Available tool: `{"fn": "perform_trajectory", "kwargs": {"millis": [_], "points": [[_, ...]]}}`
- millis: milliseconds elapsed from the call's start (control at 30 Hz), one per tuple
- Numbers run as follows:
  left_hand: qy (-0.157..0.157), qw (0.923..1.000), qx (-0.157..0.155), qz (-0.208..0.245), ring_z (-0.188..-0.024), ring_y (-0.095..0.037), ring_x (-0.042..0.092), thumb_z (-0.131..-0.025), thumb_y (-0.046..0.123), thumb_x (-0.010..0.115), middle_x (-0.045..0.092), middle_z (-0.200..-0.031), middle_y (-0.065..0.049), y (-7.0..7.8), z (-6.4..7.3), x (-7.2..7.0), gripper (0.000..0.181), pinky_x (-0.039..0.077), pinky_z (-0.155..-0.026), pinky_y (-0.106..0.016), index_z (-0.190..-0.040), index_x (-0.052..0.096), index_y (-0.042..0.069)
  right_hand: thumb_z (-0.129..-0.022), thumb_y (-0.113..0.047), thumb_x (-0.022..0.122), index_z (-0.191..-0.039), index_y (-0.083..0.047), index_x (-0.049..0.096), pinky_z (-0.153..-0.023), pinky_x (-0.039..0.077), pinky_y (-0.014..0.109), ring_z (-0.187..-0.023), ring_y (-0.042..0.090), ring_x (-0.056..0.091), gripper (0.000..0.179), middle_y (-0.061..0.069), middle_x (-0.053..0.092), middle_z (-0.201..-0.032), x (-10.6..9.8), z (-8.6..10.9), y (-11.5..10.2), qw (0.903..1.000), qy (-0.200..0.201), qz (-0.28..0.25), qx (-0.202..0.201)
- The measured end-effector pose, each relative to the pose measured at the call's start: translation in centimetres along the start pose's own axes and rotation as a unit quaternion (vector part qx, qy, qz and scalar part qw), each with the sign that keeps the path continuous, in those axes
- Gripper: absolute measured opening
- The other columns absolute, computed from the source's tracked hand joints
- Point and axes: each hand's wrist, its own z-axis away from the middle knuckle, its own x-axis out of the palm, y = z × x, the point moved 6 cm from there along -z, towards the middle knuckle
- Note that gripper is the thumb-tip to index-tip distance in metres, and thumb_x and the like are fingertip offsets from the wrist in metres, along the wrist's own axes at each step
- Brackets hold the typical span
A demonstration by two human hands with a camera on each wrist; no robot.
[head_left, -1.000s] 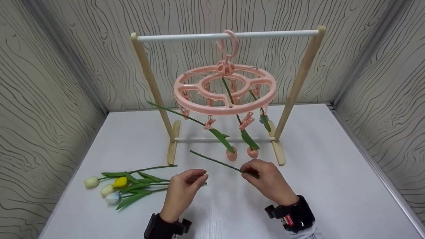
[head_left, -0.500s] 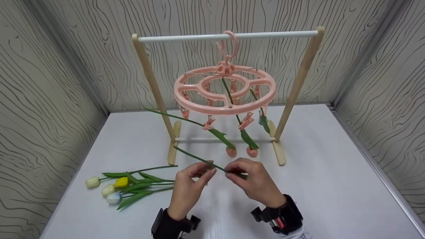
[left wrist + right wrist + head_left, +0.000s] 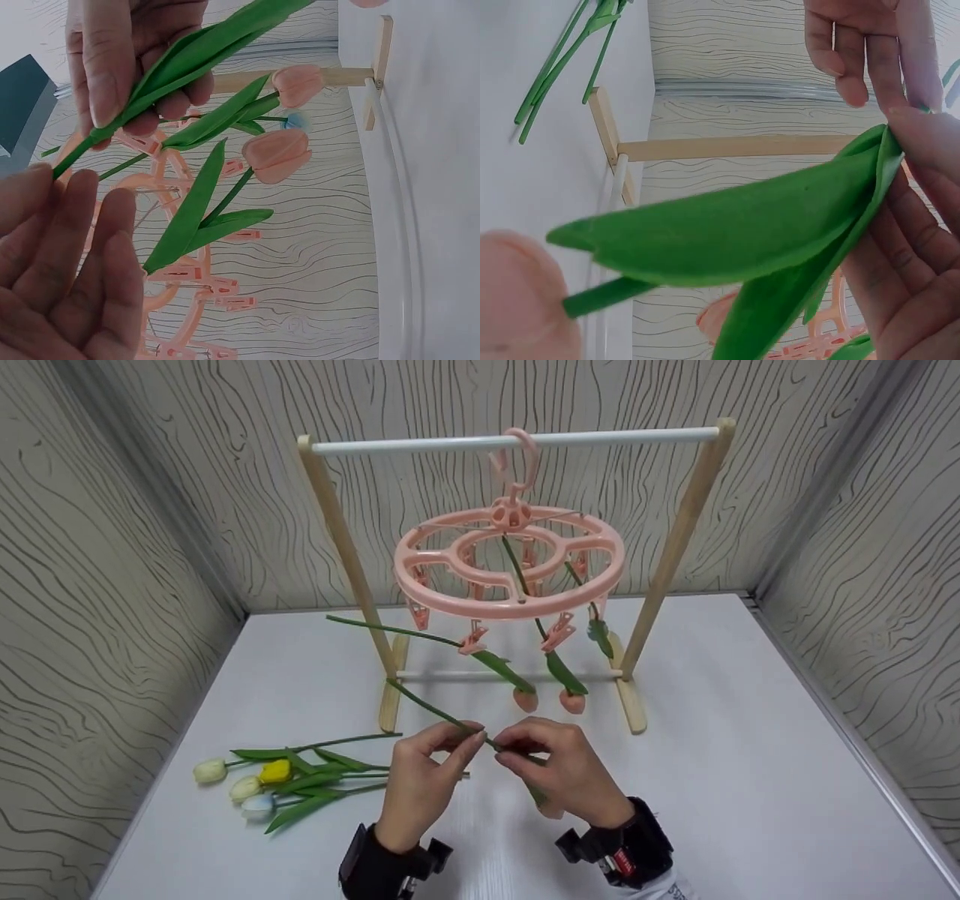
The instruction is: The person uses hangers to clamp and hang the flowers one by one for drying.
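Both hands hold one artificial tulip, whose bare stem points up and to the left. My left hand pinches that stem between thumb and index finger. Close beside it, my right hand pinches the tulip where the leaves begin. The peach bloom pokes out below the right hand, mostly hidden in the head view. Above hangs a pink round clip hanger; two peach tulips and a blue one dangle bloom-down from its clips.
A wooden stand with a white rod carries the hanger. On the white table, left of the hands, lie several tulips: yellow, cream and pale blue. Patterned walls enclose the table.
The right hand has moved left with the tulip. The left hand has shifted slightly right and up and now pinches the stem. The hanging tulip at left has swung slightly.
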Motion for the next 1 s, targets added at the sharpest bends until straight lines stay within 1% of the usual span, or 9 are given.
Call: {"fn": "perform_trajectory", "kwargs": {"millis": [67, 200, 333, 500, 600, 667, 800, 900, 1000], "points": [[0.009, 0.9999, 0.012, 0.000, -0.092, -0.019, 0.084, -0.112, 0.013, 0.081, 0.091, -0.107, -0.010, 0.1, 0.0, -0.2, 0.011, 0.067, -0.086, -0.028, -0.117, 0.088, 0.006, -0.108, 0.001, 0.081, -0.117, 0.001, 0.085, -0.092, 0.070, 0.022, -0.101, 0.004, 0.082, 0.010, 0.018, 0.085, -0.108, 0.0, -0.1, 0.2, 0.9999, 0.005, -0.009, -0.002], [0.029, 0.9994, 0.020, -0.004, -0.092, -0.012, 0.082, -0.111, 0.010, 0.081, 0.090, -0.105, -0.009, 0.1, -0.1, -0.9, 0.009, 0.066, -0.087, -0.027, -0.115, 0.087, 0.005, -0.112, -0.001, 0.076, -0.116, 0.003, 0.086, -0.092, 0.069, 0.021, -0.101, 0.008, 0.085, 0.011, 0.020, 0.086, -0.108, -0.1, -0.2, 1.0, 0.9995, 0.025, -0.007, 0.015], [0.045, 0.9988, 0.009, -0.014, -0.092, -0.005, 0.080, -0.111, 0.008, 0.081, 0.091, -0.104, -0.010, -0.1, -0.2, -2.0, 0.009, 0.065, -0.086, -0.024, -0.115, 0.087, 0.004, -0.113, -0.005, 0.077, -0.115, 0.002, 0.087, -0.091, 0.069, 0.022, -0.100, 0.011, 0.085, 0.013, 0.019, 0.088, -0.110, -0.3, -0.5, 1.6, 0.9981, 0.041, 0.016, 0.043], [0.057, 0.9980, -0.021, -0.020, -0.092, -0.010, 0.082, -0.110, 0.007, 0.082, 0.091, -0.104, -0.011, -0.5, -0.3, -2.9, 0.008, 0.064, -0.087, -0.023, -0.114, 0.087, 0.002, -0.112, -0.006, 0.078, -0.116, 0.002, 0.087, -0.092, 0.069, 0.022, -0.100, 0.013, 0.085, 0.012, 0.019, 0.088, -0.111, -0.2, -0.7, 1.7, 0.9978, 0.039, 0.020, 0.049], [0.061, 0.9976, -0.026, -0.022, -0.091, -0.012, 0.083, -0.109, 0.007, 0.082, 0.091, -0.104, -0.012, -0.6, -0.5, -3.3, 0.008, 0.064, -0.087, -0.023, -0.114, 0.087, 0.001, -0.113, -0.008, 0.079, -0.117, 0.001, 0.088, -0.095, 0.069, 0.022, -0.102, 0.016, 0.086, 0.014, 0.017, 0.088, -0.113, 0.0, -1.0, 1.4, 0.9980, 0.031, 0.017, 0.052], [0.062, 0.9975, -0.023, -0.024, -0.091, -0.012, 0.083, -0.110, 0.007, 0.082, 0.091, -0.105, -0.012, -0.5, -0.6, -3.5, 0.009, 0.064, -0.087, -0.023, -0.114, 0.087, 0.001, -0.113, -0.009, 0.080, -0.119, 0.001, 0.088, -0.097, 0.069, 0.023, -0.103, 0.018, 0.086, 0.015, 0.017, 0.088, -0.114, 0.2, -1.4, 1.2, 0.9982, 0.025, 0.017, 0.053], [0.066, 0.9975, -0.011, -0.021, -0.091, -0.013, 0.082, -0.109, 0.008, 0.083, 0.091, -0.104, -0.013, -0.2, -1.0, -3.8, 0.010, 0.063, -0.086, -0.022, -0.115, 0.087, 0.001, -0.111, -0.010, 0.082, -0.120, 0.001, 0.087, -0.097, 0.071, 0.027, -0.104, 0.024, 0.086, 0.015, 0.018, 0.087, -0.114, 0.9, -2.3, 0.6, 0.9990, 0.018, 0.014, 0.038], [0.064, 0.9978, -0.006, -0.018, -0.091, -0.011, 0.080, -0.109, 0.009, 0.084, 0.091, -0.104, -0.013, 0.0, -1.2, -3.8, 0.009, 0.061, -0.086, -0.022, -0.114, 0.088, 0.002, -0.109, -0.010, 0.085, -0.119, 0.000, 0.088, -0.096, 0.072, 0.032, -0.104, 0.028, 0.085, 0.015, 0.016, 0.087, -0.112, 1.6, -3.0, 0.1, 0.9995, 0.020, 0.020, 0.015], [0.059, 0.9980, 0.009, -0.020, -0.090, -0.011, 0.079, -0.108, 0.009, 0.085, 0.090, -0.103, -0.012, 0.3, -1.5, -3.5, 0.008, 0.060, -0.084, -0.023, -0.114, 0.089, 0.004, -0.107, -0.010, 0.087, -0.118, -0.001, 0.088, -0.093, 0.072, 0.035, -0.102, 0.029, 0.085, 0.015, 0.014, 0.088, -0.110, 2.2, -3.7, -0.3, 0.9993, 0.023, 0.027, -0.009]]}}
